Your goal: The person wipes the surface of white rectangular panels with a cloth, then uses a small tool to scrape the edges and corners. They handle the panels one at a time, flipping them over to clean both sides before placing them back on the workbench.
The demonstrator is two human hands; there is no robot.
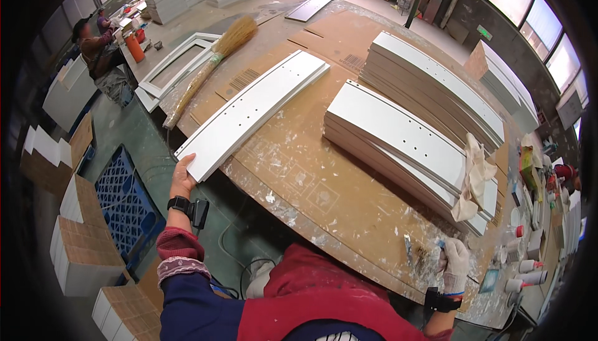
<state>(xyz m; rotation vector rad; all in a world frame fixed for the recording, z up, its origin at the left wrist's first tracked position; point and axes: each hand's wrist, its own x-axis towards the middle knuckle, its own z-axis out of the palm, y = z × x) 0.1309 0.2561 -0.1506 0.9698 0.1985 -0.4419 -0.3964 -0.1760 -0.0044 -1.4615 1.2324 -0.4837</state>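
My bare left hand [182, 178] grips the near left end of a long white panel [258, 107] with a row of small holes. That panel lies slanted on the cardboard-covered table, its end jutting past the edge. My right hand [456, 259], in a pale glove, is closed at the table's near right corner. A bit of blue shows at its fingers, beside a whitish, bristly clump [428, 257]; what it holds is not clear. A small flat blade-like tool [408, 249] lies just left of it. Ahead stands a stack of drilled white panels [398, 123] with a cream cloth [476, 179] over its near end.
Another panel stack [436, 76] stands behind. A straw broom [215, 61] lies across white frames [165, 70] at the far left. Bottles [529, 266] crowd the right edge. A blue pallet [124, 201] and stacked boards [87, 257] sit on the floor left. A person [103, 61] works beyond.
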